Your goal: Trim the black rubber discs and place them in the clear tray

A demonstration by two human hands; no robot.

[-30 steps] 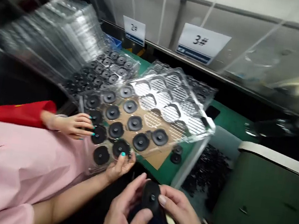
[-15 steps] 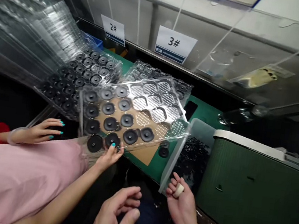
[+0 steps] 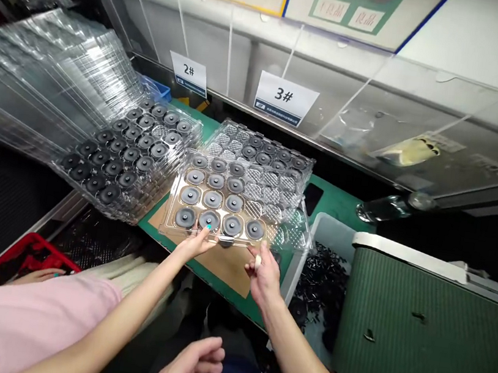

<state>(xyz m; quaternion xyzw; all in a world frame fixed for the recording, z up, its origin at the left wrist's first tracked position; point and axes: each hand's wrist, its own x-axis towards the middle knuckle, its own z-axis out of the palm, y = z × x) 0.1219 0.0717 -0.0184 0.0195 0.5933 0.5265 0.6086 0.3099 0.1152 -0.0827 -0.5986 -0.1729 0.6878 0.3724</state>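
A clear plastic tray (image 3: 224, 192) holds several round black parts in its left half, while its right pockets hold none. My right hand (image 3: 264, 270) pinches the tray's near edge and has a pale wrap on one finger. The hand of another person (image 3: 197, 244), with turquoise nails, holds the same edge further left. Below them, at the bottom of the view, my left hand (image 3: 193, 367) is empty with its fingers curled and apart. Brown cardboard (image 3: 230, 270) lies under the tray on the green table (image 3: 344, 200).
Stacked trays with black parts (image 3: 119, 150) stand on the left, another stack (image 3: 259, 148) behind. On the right are a bin of small black pieces (image 3: 319, 283) and a green box (image 3: 432, 336). A red container (image 3: 31, 248) sits lower left.
My right hand has moved up and left and taken hold of the tray. The tray has turned straighter. The other person's far hand has lowered toward the red container.
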